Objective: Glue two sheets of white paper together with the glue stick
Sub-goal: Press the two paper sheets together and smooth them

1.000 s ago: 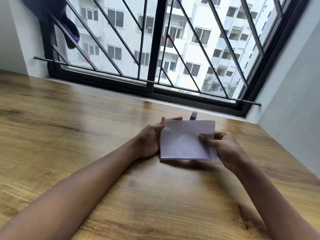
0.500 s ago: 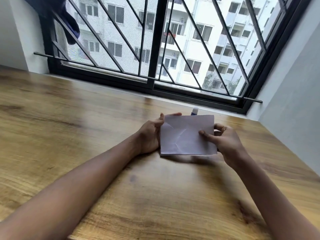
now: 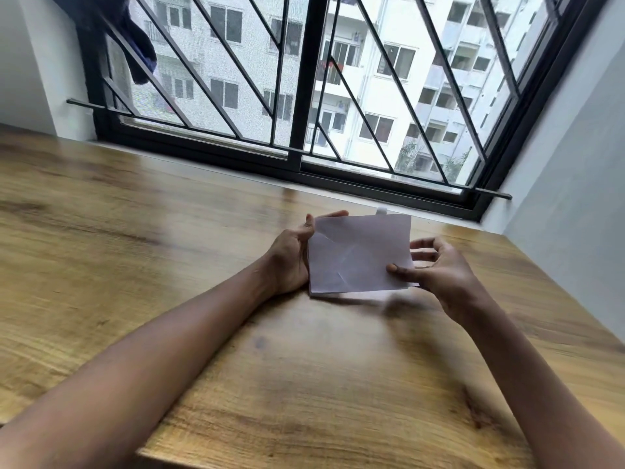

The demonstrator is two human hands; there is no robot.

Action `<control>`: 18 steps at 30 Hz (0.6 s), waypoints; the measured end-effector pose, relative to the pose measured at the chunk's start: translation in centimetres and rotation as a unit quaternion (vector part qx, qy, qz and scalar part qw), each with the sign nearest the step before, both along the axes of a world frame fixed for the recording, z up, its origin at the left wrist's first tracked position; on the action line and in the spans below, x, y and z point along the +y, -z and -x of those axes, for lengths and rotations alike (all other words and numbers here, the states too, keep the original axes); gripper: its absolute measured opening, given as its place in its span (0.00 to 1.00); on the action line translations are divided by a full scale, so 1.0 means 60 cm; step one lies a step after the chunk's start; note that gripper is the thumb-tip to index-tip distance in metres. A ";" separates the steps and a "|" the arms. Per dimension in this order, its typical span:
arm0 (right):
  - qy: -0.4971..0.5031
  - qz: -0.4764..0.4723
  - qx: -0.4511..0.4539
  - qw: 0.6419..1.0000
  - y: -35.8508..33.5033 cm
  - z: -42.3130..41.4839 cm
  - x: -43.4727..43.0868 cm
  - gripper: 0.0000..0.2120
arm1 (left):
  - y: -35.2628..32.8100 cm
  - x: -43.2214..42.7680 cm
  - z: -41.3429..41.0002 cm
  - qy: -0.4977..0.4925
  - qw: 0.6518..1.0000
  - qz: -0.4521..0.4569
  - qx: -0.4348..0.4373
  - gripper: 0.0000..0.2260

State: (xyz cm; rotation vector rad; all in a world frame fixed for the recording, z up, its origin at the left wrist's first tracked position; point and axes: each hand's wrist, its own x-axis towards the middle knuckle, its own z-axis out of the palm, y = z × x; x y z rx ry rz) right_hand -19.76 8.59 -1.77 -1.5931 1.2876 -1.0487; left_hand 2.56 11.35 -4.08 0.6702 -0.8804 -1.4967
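Observation:
A creased white paper (image 3: 358, 253) stands tilted up on its lower edge on the wooden table (image 3: 169, 231). A second sheet's edge shows along its bottom. My left hand (image 3: 291, 258) grips the paper's left side, fingers curled over the top left corner. My right hand (image 3: 439, 269) pinches the lower right corner with the thumb in front, its other fingers spread behind. Only the white cap of the glue stick (image 3: 381, 210) peeks above the paper's top edge; the rest is hidden behind the sheet.
A black barred window (image 3: 301, 96) runs along the table's far edge. A grey wall (image 3: 568, 164) closes the right side. A dark cloth (image 3: 135, 38) hangs on the bars at upper left. The table's near edge (image 3: 162, 458) lies at bottom left.
My right hand's fingers have opened out behind the paper's right edge, and its thumb has slid down to the lower right corner. The left hand's grip is unchanged.

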 end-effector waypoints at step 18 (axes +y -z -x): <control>-0.007 0.027 0.058 0.998 0.008 -0.002 0.001 0.24 | 0.003 -0.002 -0.001 0.000 1.000 0.018 0.010 0.22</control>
